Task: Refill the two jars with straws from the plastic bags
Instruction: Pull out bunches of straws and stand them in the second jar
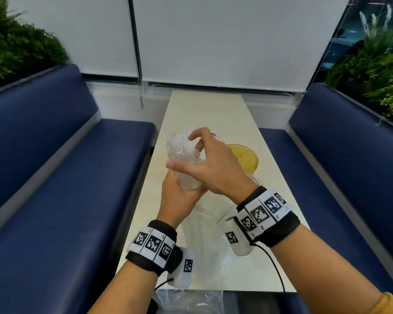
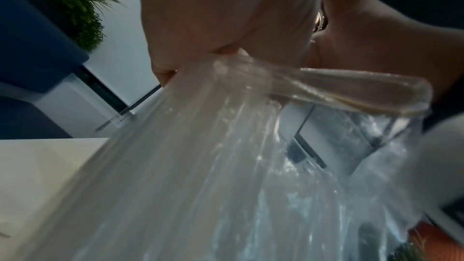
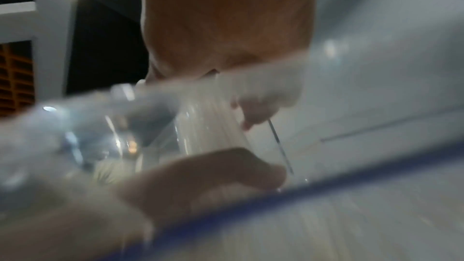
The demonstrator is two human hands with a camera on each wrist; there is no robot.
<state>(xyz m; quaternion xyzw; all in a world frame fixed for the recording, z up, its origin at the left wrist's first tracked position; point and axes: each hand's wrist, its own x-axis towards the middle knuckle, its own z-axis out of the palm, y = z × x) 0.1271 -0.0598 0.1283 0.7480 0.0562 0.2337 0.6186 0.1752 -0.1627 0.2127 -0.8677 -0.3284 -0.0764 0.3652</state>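
Observation:
Above the middle of the table, my left hand (image 1: 179, 193) grips the lower part of a clear plastic bag of translucent straws (image 1: 182, 152), held upright. From the right, my right hand (image 1: 202, 155) reaches over it, fingers curled on the crumpled top of the bag and thumb spread toward the left. The left wrist view shows the straws (image 2: 175, 166) close up inside the plastic. The right wrist view is blurred, with the straw bundle (image 3: 213, 118) above my left hand (image 3: 200, 176). A jar with a yellow lid (image 1: 245, 158) stands on the table behind my right hand.
The narrow cream table (image 1: 204, 109) runs between two blue benches (image 1: 66, 166) (image 1: 349, 155). Something clear lies on the table under my right wrist (image 1: 211, 214); whether it is a bag or a jar I cannot tell. Another plastic bag (image 1: 188, 300) lies at the near edge.

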